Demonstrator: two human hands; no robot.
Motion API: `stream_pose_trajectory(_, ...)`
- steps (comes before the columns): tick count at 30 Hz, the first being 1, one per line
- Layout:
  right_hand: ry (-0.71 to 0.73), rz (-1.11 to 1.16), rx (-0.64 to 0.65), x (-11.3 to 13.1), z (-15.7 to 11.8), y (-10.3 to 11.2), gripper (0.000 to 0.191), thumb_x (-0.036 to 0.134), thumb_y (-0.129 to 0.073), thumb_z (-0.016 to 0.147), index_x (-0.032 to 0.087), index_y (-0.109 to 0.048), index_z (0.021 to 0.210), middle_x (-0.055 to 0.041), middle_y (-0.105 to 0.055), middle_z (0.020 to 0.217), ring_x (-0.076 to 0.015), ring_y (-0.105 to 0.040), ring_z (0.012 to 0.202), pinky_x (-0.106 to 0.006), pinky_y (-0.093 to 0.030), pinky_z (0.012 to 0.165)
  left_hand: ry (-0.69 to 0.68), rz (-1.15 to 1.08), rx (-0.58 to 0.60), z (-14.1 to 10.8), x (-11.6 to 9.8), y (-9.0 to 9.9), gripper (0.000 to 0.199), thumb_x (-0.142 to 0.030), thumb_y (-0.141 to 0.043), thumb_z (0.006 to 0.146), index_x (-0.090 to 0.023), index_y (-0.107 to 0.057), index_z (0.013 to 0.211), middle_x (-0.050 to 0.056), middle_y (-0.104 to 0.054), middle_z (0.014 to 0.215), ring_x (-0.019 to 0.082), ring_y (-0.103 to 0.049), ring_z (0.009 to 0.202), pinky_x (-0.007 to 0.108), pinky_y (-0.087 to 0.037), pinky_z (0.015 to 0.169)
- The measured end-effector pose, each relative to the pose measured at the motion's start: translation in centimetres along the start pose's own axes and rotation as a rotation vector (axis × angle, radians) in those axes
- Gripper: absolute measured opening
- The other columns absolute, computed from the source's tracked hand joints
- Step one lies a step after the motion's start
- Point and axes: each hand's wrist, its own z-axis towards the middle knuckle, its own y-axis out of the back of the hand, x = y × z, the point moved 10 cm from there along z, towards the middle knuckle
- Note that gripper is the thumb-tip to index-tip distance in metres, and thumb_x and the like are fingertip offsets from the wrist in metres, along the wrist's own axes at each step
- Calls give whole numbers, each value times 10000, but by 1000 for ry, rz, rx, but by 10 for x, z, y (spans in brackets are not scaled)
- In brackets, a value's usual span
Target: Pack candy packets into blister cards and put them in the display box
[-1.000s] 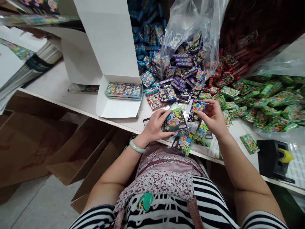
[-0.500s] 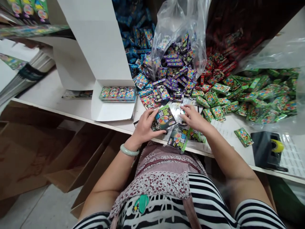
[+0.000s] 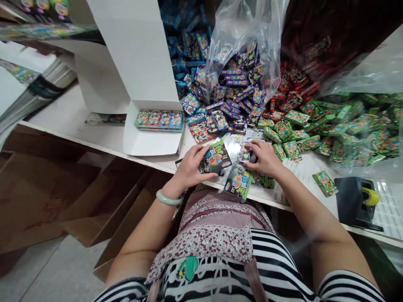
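My left hand [image 3: 192,167] holds a flat black-and-green packet [image 3: 217,157] between thumb and fingers, near the front edge of the white table [image 3: 103,142]. To its right, my right hand [image 3: 262,158] has its thumb and fingers bent round a small dark packet [image 3: 246,154], which is partly hidden by the fingers. Below and between the hands, another black-and-green packet [image 3: 238,181] lies at the table edge. Beyond them is a pile of small purple boxes [image 3: 234,105], partly in a clear plastic bag [image 3: 245,25].
An open white box [image 3: 154,144] holds a row of small boxes at the left. Blue boxes [image 3: 189,46], red boxes [image 3: 292,88] and green boxes [image 3: 355,126] lie behind. A black tape dispenser [image 3: 354,201] stands right. Cardboard cartons [image 3: 47,201] are below the table.
My right hand has moved slightly right, and its fingers have curled round the small dark packet. My left hand keeps its packet. The whole view has shifted a little.
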Motion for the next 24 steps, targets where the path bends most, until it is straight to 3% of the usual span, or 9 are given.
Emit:
stream_pose_trajectory(3, -21, 54, -215, -3, -9, 31, 596, 409, -720, 766, 242, -578, 1320, -155, -580, 1337, -366, -546, 1244, -565, -442, 1040, -3, -14, 18, -2, 1, 1, 1010, -628, -751, 745, -233, -295, 1554, 165, -487, 1336, 340, -522, 1240, 534, -493, 1050)
stream_pose_trajectory(6, 52, 103, -290, 11, -19, 57, 614, 415, -697, 789, 290, -534, 1368, -134, -560, 1365, -355, -529, 1274, -571, -425, 1066, -6, -63, 55, 0, 0, -6, 1006, -628, -753, 743, -242, -299, 1554, 160, -479, 1346, 335, -520, 1243, 540, -486, 1058)
stream_pose_trajectory(9, 161, 100, -220, 35, -25, 67, 608, 422, -688, 812, 293, -525, 1383, -133, -546, 1393, -346, -515, 1289, -556, -417, 1080, -25, -139, 105, 5, -6, -18, 1015, -637, -752, 737, -259, -287, 1557, 152, -467, 1348, 330, -510, 1258, 546, -482, 1062)
stream_pose_trajectory(13, 242, 20, -45, 56, -27, 58, 572, 390, -693, 822, 289, -546, 1366, -135, -559, 1402, -356, -520, 1264, -570, -422, 1051, -61, -156, 130, 7, -12, -22, 1024, -642, -750, 734, -273, -273, 1562, 152, -470, 1352, 336, -510, 1250, 552, -487, 1048)
stream_pose_trajectory(19, 330, -7, 102, 66, -27, 43, 528, 362, -684, 835, 221, -582, 1334, -181, -551, 1414, -369, -531, 1253, -576, -448, 1020, -135, -104, 152, 2, -20, -22, 1018, -644, -724, 760, -261, -244, 1571, 172, -481, 1349, 348, -503, 1253, 551, -481, 1040)
stream_pose_trajectory(24, 366, 81, 144, 68, -24, 46, 574, 365, -690, 834, 270, -554, 1384, -154, -556, 1412, -346, -525, 1285, -573, -453, 1039, -150, -163, 158, 1, -24, -22, 1025, -642, -730, 755, -252, -251, 1573, 179, -499, 1343, 341, -526, 1227, 532, -497, 1020)
